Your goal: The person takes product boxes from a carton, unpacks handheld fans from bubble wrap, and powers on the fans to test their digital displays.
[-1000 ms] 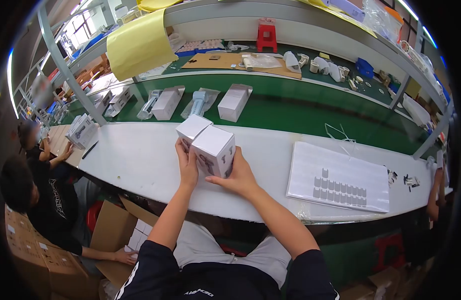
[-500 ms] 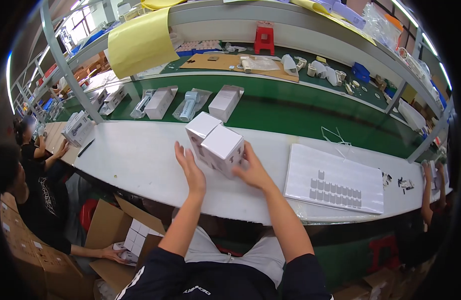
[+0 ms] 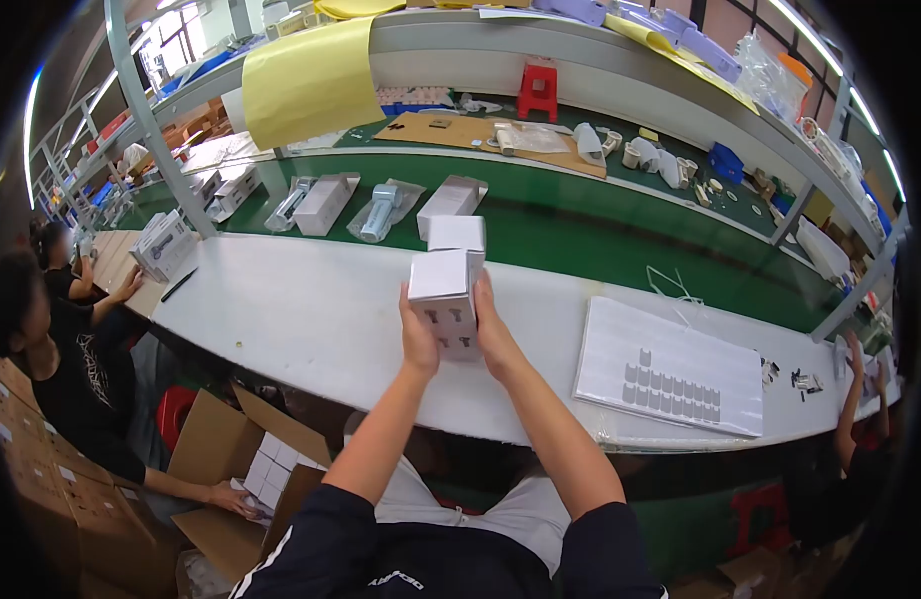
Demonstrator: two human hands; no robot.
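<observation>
Two white cartons stand upright against each other above the middle of the white tabletop. The near white box (image 3: 442, 278) has small dark printed product pictures on its front. Behind it, the far white box (image 3: 456, 233) shows mostly its top. My left hand (image 3: 418, 335) presses on the left side of the near box. From the right, my right hand (image 3: 492, 327) grips the boxes, its fingers along their side. Some fingertips are hidden by the cartons. Whether the boxes touch the table cannot be made out.
A stack of printed white sheets (image 3: 670, 374) lies to the right. Across the green belt (image 3: 570, 230) sit white boxes and a bagged light-blue device (image 3: 382, 212). At lower left, a co-worker's hand (image 3: 231, 498) reaches into an open carton (image 3: 206, 439). A pen (image 3: 179, 285) lies left.
The two boxes have turned from slanted to nearly square with me and shifted slightly right. My left hand, formerly spread and apart from them, now presses against the near box.
</observation>
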